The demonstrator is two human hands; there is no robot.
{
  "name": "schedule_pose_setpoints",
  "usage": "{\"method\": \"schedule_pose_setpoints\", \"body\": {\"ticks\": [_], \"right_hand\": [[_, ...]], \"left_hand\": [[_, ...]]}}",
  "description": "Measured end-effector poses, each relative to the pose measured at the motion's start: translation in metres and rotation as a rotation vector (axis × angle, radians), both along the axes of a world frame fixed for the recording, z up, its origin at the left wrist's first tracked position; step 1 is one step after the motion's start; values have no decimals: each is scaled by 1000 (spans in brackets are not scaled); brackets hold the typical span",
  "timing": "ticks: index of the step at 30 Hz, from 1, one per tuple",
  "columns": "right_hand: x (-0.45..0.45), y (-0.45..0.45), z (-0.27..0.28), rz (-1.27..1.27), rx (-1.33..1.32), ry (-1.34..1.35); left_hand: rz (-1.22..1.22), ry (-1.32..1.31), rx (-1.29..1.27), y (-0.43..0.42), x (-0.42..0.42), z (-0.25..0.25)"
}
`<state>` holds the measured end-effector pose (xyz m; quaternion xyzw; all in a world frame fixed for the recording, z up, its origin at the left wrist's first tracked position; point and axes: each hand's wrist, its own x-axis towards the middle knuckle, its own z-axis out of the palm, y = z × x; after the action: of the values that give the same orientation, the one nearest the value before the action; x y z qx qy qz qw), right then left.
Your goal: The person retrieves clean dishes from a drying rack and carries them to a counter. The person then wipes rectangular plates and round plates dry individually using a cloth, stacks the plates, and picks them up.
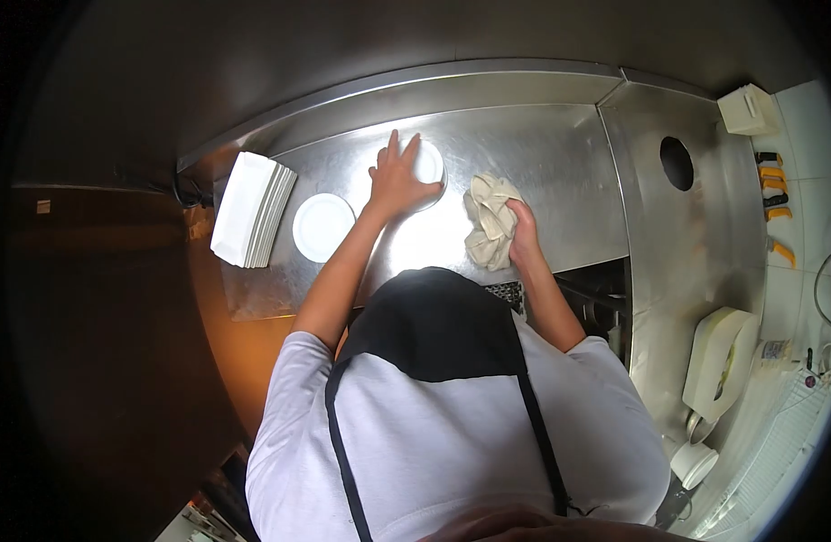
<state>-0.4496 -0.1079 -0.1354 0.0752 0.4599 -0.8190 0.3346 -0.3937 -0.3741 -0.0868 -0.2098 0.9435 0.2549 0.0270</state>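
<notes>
My left hand (400, 178) lies with spread fingers over the left side of a white round plate (428, 164) on the steel counter (560, 167). Its thumb reaches across the near edge of that plate. A crumpled beige cloth (490, 222) is gripped in my right hand (524, 233), to the right of the plate. Another white round plate (323, 228) sits left of my left forearm. Farther left stands a stack of white rectangular plates (253, 210), slightly tilted.
A raised steel ledge (434, 77) runs along the counter's back. At the right are a steel surface with a dark round hole (676, 163), a white container (748, 110), yellow-handled tools (777, 199) on the tiled wall, and a pale rectangular container (718, 361).
</notes>
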Motion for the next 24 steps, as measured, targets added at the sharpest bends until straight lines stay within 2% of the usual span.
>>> {"method": "schedule_pose_setpoints", "body": {"ticks": [4, 5, 7, 8, 9, 10, 11, 12, 13, 15, 18, 19, 23, 24], "right_hand": [[0, -30, 22, 46, 70, 224], [1, -41, 27, 59, 103, 304], [18, -71, 57, 75, 82, 609], [24, -87, 81, 107, 171, 937], [30, -103, 99, 141, 264, 1265], [37, -121, 102, 239, 322, 1434], [40, -137, 123, 185, 391, 1633], [39, -147, 134, 181, 431, 1672], [36, -158, 143, 178, 468, 1713], [29, -177, 151, 130, 464, 1706], [38, -199, 146, 146, 464, 1326], [42, -201, 143, 134, 491, 1374], [67, -196, 141, 354, 658, 1383], [73, -192, 136, 412, 615, 1333]], "left_hand": [[156, 181, 310, -35, 4, -6], [174, 252, 482, -48, 8, -15], [272, 361, 1113, -47, 20, 7], [324, 407, 1431, -44, 31, 24], [347, 400, 1551, -35, 38, 44], [357, 419, 1611, -41, 45, 28], [252, 585, 1935, -40, 48, 25], [126, 758, 2251, -34, 51, 24], [498, 815, 1909, -9, 57, 68], [445, 842, 1859, -11, 72, 79], [477, 920, 1744, -8, 86, 87], [483, 965, 1723, -7, 87, 85], [610, 1095, 1585, -10, 92, 87], [637, 1111, 1545, -15, 94, 85]]}}
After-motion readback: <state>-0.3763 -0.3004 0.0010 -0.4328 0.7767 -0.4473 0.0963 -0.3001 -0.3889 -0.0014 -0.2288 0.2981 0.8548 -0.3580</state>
